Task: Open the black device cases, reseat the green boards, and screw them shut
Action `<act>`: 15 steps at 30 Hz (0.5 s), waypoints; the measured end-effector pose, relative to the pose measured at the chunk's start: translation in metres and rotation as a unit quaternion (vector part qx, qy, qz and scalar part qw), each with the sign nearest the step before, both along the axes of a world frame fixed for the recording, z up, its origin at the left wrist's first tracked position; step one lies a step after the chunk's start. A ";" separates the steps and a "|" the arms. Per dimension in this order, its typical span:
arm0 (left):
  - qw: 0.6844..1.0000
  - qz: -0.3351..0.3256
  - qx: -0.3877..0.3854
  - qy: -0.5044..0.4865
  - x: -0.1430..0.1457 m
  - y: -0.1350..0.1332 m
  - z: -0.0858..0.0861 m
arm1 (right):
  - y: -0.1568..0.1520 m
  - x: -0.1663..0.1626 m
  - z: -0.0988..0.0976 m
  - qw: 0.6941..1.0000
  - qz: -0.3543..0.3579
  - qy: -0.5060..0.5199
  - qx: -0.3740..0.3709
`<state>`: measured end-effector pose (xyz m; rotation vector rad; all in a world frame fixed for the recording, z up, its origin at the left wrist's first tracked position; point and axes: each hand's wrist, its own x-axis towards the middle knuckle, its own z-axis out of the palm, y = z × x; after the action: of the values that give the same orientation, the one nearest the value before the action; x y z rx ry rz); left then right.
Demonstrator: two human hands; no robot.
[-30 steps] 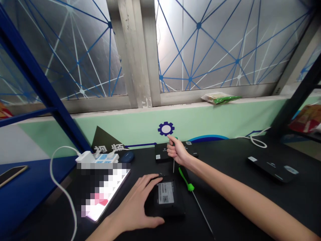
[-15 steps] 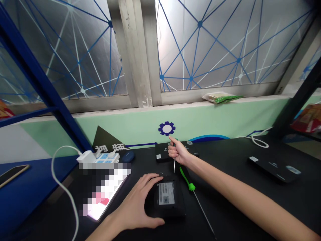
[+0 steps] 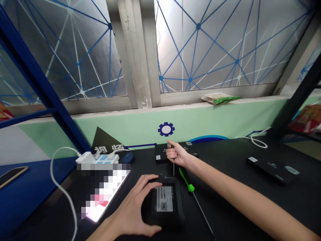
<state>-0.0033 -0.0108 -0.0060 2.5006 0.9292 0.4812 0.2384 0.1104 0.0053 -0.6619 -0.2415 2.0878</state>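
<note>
A black box-shaped device (image 3: 178, 204) with a white barcode label (image 3: 165, 199) lies on the black table in front of me. My left hand (image 3: 136, 202) grips it from the left, fingers at the far edge and thumb at the near edge. Beyond it, my right hand (image 3: 177, 153) is closed around a screwdriver, whose handle is mostly hidden in the fist. The thin metal shaft (image 3: 174, 168) points down to the device's far edge; whether its tip sits in a screw I cannot tell. Small bits (image 3: 161, 174) lie near that edge.
A green-and-black long screwdriver (image 3: 191, 188) lies right of the device. Behind my right hand are black boxes (image 3: 160, 157); another flat black device (image 3: 273, 170) lies at right. A lit phone (image 3: 110, 197), a power strip (image 3: 106, 159), a white cable (image 3: 65, 190) and a dark blue mouse (image 3: 128, 157) are at left.
The screwdriver in my right hand has come down a little, its shaft end now at the device's far edge. The device has shifted slightly toward me and left with my left hand.
</note>
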 end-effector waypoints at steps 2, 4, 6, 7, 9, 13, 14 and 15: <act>1.000 -0.001 0.005 -0.001 -0.001 0.000 -0.001 | -0.001 0.000 0.001 1.000 0.002 0.006 -0.004; 1.000 -0.002 0.007 -0.001 -0.001 -0.001 -0.001 | -0.001 0.000 0.001 1.000 0.002 0.011 -0.004; 1.000 -0.002 0.008 0.000 0.000 -0.001 -0.001 | -0.001 0.000 0.001 1.000 0.002 0.015 -0.003; 1.000 -0.001 0.007 0.001 0.000 -0.001 -0.001 | -0.001 -0.001 0.000 1.000 0.003 0.016 -0.002; 1.000 0.000 0.006 0.004 0.001 -0.002 0.000 | -0.001 -0.001 -0.001 1.000 0.004 0.017 -0.002; 1.000 0.005 0.003 0.006 0.002 -0.002 0.001 | -0.001 -0.002 -0.002 1.000 0.004 0.019 -0.002; 1.000 0.006 0.002 0.006 0.002 -0.002 0.002 | -0.002 -0.002 -0.001 1.000 0.004 0.020 0.000; 1.000 0.007 0.000 0.006 0.002 -0.002 0.002 | -0.003 -0.002 -0.001 1.000 0.003 0.021 0.003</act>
<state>-0.0009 -0.0128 -0.0039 2.5014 0.9531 0.4717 0.2360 0.1078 0.0045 -0.6149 -0.2265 2.1034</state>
